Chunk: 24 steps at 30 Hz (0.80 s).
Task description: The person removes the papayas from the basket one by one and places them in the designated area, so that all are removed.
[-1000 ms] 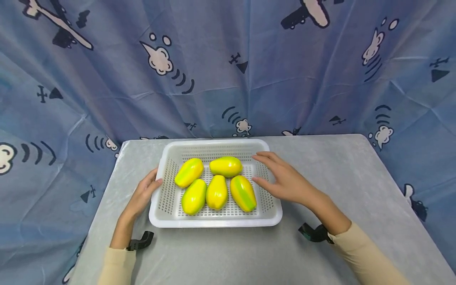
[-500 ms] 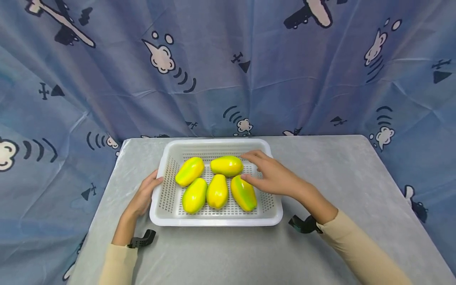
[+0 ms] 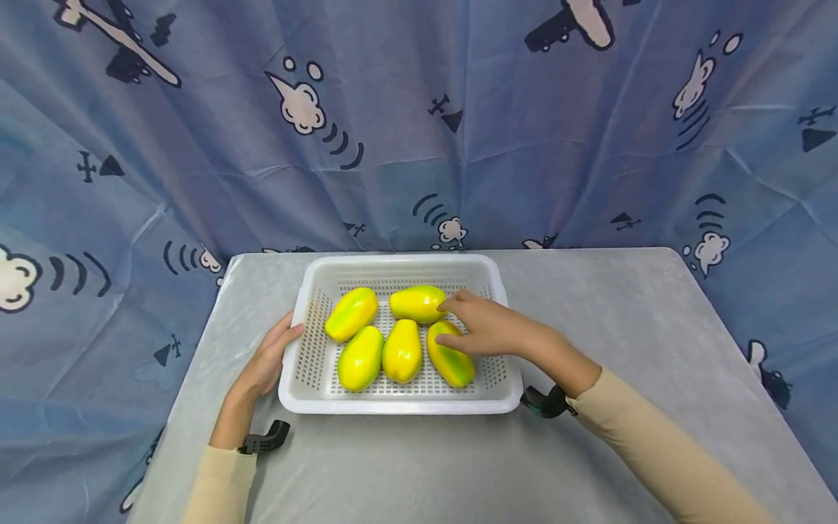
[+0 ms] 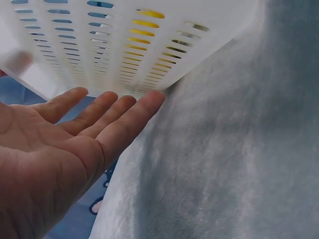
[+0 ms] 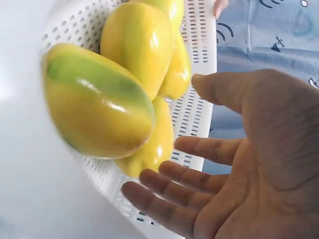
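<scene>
Several yellow-green papayas lie in a white perforated plastic basket (image 3: 399, 408) on the table. My left hand (image 3: 265, 360) holds the basket's left side, thumb at the rim and fingers along the outer wall; the left wrist view has those fingers (image 4: 124, 122) extended against the slotted wall. Inside the basket's right part, my right hand (image 3: 491, 327) hovers with thumb and fingers apart, above the right front papaya (image 3: 453, 367) and beside the back right papaya (image 3: 417, 303). From the right wrist, the green-striped papaya (image 5: 99, 104) shows in front of the spread fingers, with a gap between.
The grey table (image 3: 609, 313) extends to both sides and in front of the basket. Behind it hangs a blue patterned curtain (image 3: 406, 109). Three more papayas, among them the middle front papaya (image 3: 402, 353), sit close together in the left and middle of the basket.
My right hand has moved left and down from the basket's right rim to over the right-hand papayas. The left hand stays at the basket's left side.
</scene>
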### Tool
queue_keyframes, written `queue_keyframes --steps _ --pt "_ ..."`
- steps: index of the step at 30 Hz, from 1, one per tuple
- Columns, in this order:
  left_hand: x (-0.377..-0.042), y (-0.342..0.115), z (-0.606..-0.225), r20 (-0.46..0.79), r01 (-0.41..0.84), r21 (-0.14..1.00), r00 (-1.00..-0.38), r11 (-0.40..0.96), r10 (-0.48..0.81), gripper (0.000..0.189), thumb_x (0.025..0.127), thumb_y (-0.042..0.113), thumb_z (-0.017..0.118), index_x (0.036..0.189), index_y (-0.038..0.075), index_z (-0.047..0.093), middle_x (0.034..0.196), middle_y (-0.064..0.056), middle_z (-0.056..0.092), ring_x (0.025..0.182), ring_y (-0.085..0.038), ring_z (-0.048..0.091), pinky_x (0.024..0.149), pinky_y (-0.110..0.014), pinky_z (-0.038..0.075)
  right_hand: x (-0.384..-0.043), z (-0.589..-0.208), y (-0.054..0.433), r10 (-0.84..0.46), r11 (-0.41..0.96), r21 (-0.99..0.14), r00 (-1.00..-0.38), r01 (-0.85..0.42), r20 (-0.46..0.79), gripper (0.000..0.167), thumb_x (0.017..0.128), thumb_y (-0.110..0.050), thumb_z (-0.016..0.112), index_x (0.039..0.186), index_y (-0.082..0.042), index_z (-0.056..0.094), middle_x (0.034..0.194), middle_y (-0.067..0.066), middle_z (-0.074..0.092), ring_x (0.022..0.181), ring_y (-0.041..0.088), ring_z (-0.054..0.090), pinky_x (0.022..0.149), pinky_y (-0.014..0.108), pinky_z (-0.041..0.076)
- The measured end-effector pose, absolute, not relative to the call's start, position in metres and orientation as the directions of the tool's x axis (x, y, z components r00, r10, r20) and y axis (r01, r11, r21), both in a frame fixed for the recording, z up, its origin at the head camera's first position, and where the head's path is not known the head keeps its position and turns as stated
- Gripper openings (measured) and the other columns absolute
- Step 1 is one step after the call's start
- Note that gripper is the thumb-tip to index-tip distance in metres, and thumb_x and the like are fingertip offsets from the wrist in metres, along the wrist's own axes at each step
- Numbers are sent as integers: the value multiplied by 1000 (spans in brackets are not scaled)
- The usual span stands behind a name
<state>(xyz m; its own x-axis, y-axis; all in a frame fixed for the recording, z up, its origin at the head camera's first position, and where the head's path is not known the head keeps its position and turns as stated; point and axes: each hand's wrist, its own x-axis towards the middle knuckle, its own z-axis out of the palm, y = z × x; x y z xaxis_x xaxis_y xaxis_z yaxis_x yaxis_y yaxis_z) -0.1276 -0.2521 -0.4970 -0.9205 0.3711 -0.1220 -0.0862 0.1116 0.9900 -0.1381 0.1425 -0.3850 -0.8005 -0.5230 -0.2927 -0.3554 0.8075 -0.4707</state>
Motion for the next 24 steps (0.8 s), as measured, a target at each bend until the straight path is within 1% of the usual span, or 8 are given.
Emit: queue_keyframes --steps 2,4,6,8,11,14,18,24 --pt "-128 -252 -497 -130 -95 989 -921 113 367 67 114 35 35 170 7 12 163 -37 35 138 -58 51 98 -39 61 -139 -386 139 -525 813 -458 -793 -360 -309 60 102 -41 69 148 -3 58 153 22 56 132 34 63 113 56 52" --pt "-128 -252 -497 -135 -101 989 -920 109 367 67 114 35 35 171 8 12 164 -37 35 139 -59 50 99 -39 61 -141 -388 136 -524 821 -439 -787 -364 -327 59 102 -41 69 146 -3 60 148 21 59 122 31 66 109 54 55" --pt "-128 -252 -496 -135 -105 989 -920 102 368 67 114 35 35 171 8 12 164 -37 34 140 -60 49 99 -38 60 -142 -390 133 -525 827 -423 -778 -370 -346 59 102 -42 70 146 -3 61 142 19 63 112 26 66 105 51 57" --pt "-129 -253 -497 -133 -105 990 -919 95 372 67 114 35 35 171 7 11 164 -37 34 140 -59 49 99 -37 60 -143 -391 130 -528 831 -409 -766 -378 -367 59 101 -42 70 146 -4 61 137 16 66 107 24 64 103 49 57" --pt "-129 -254 -497 -129 -103 991 -919 89 372 67 114 34 35 170 5 12 163 -38 35 138 -58 51 97 -35 60 -144 -393 127 -531 834 -404 -746 -376 -403 62 101 -41 70 150 -7 58 137 13 67 109 23 63 106 50 55" --pt "-130 -254 -498 -129 -106 991 -916 81 380 66 114 33 35 170 4 12 162 -39 35 136 -53 54 97 -36 60 -144 -395 125 -532 834 -412 -730 -367 -429 65 101 -39 71 156 -9 53 144 13 65 119 25 63 112 52 52" --pt "-132 -253 -498 -133 -115 991 -909 69 395 67 115 34 36 170 5 11 162 -39 34 135 -49 56 97 -38 60 -143 -397 124 -546 827 -428 -706 -365 -451 66 101 -34 72 158 -11 49 150 14 61 126 27 61 116 53 49" --pt "-131 -253 -496 -142 -123 990 -914 74 380 67 115 33 36 170 5 10 163 -38 34 137 -52 54 98 -38 60 -145 -401 119 -575 813 -428 -660 -395 -483 66 100 -31 74 159 -14 49 147 11 62 119 24 58 113 51 49"
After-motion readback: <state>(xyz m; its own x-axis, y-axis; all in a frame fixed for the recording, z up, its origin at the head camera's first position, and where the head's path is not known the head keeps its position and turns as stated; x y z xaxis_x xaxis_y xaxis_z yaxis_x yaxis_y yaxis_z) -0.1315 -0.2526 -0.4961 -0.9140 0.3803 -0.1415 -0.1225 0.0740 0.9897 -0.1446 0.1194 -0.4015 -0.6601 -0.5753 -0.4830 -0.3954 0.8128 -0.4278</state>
